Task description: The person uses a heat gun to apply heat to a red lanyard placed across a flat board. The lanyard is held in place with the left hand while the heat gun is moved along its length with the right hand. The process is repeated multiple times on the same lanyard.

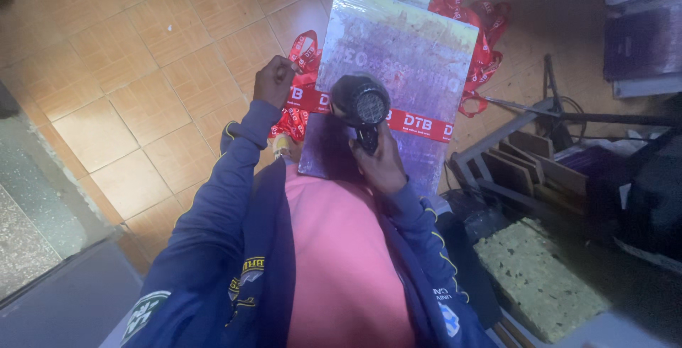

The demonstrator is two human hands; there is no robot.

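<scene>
A purple-grey flat board lies in front of me, with a red printed ribbon stretched across it. My right hand grips the handle of a black hair dryer held just above the ribbon at the board's left part. My left hand rests at the board's left edge, pinching the ribbon where it leaves the board. Blue jacket sleeves cover both arms.
More red ribbon lies bunched beyond the board's right side and by its left edge. A metal rack with wooden boards and a yellowish foam block stand at right. Orange floor tiles spread to the left.
</scene>
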